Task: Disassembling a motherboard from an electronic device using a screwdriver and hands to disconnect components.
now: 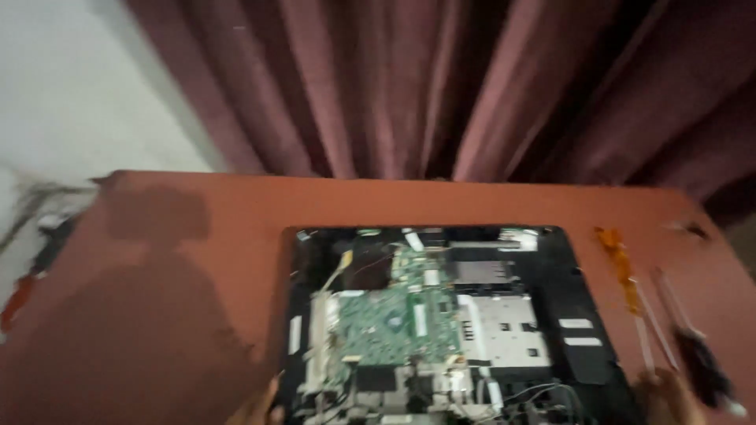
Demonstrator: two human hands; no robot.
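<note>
An opened laptop (449,323) lies flat on the reddish-brown bench (197,260), right of centre, its green circuit board (394,319) and silver metal plate (500,327) exposed. The unit is judged stiff and moderately heavy, with a fragile board and loose wires; it is best held by the black outer frame, never by the board.

The left hand (256,408) sits at the frame's lower left corner, only its fingertips in view. The right hand (669,397) sits at the lower right corner, near two screwdrivers (685,338). Both hands are blurred and cropped; whether they grip the frame or merely touch it cannot be told.
</note>
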